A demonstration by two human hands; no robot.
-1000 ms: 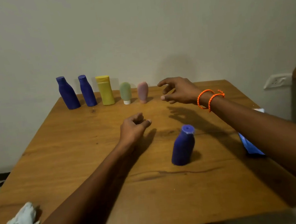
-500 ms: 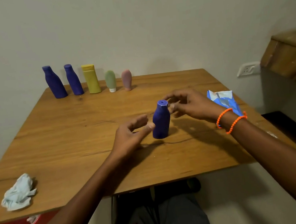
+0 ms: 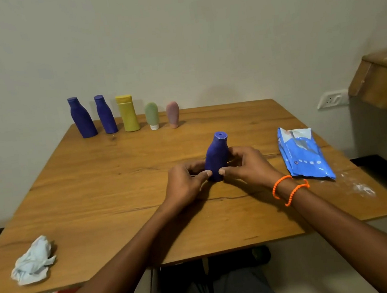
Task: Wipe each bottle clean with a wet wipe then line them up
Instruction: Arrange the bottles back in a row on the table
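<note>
I see a dark blue bottle [image 3: 216, 159] standing upright near the middle of the worktop [image 3: 110, 179], held from both sides. My left hand [image 3: 186, 182] curls its grip round the bottle's left flank, thumb on the front; my right hand [image 3: 249, 165] does the same on the right. Five other bottles [image 3: 127, 114] stand in a row along the far edge. A blue wipe packet [image 3: 304, 153] lies to the right, a crumpled wipe [image 3: 32, 261] at the near left corner.

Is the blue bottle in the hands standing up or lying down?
Standing up. The blue bottle has its cap on top and its base on the table.
</note>
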